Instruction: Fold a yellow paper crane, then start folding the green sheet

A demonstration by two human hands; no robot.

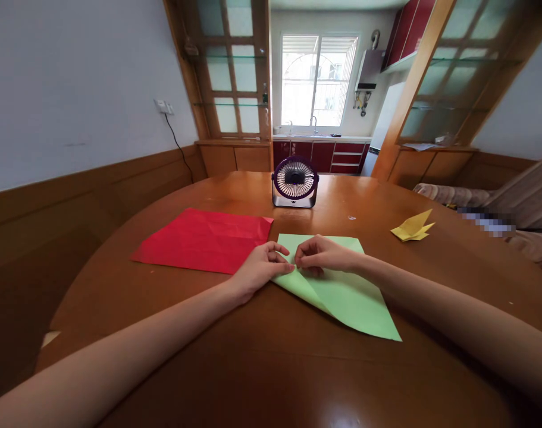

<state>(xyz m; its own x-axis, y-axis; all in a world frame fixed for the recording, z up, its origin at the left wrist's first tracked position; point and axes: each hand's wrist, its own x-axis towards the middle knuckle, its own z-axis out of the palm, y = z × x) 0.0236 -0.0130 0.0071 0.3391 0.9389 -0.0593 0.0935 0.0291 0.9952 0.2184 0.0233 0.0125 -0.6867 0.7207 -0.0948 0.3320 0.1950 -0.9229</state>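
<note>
A sheet of light green paper (355, 297) lies on the wooden table in front of me, its near left edge curled up and over. My left hand (264, 264) pinches that lifted edge between thumb and fingers at the sheet's left side. Close beside it, my right hand (326, 254) rests over the sheet with its fingers bent together at the same folded corner. Its fingertips are partly hidden, but they appear to grip the paper. To the left lies a sheet of red paper (203, 238), flat with light creases and a small turned-up far right corner.
A small purple desk fan (294, 181) stands at the table's far side. On the right sits a folded yellow paper figure (413, 227). The brown table (262, 380) has a curved edge. A black cord (178, 142) hangs from a wall socket (163, 107) at left.
</note>
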